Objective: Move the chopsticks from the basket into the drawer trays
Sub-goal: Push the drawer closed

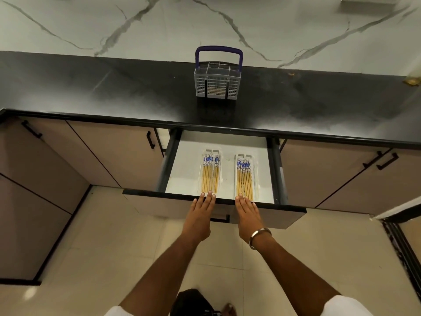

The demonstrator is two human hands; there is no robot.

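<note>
Both trays [210,172] in the drawer [218,199] are filled with chopsticks [245,179]; the basket [217,84] behind it seems emptied. Left hand [200,215] and right hand [247,215] are laid flat, fingers straight, on the drawer front, likely for closing.

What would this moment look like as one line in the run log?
left hand: flat on drawer front | right hand: same | chopsticks in both trays | basket on counter

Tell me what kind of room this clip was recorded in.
Most likely a home kitchen: a dark countertop runs above beige cabinet doors, a cutlery basket stands on it, and the open drawer holds two trays of chopsticks.
</note>
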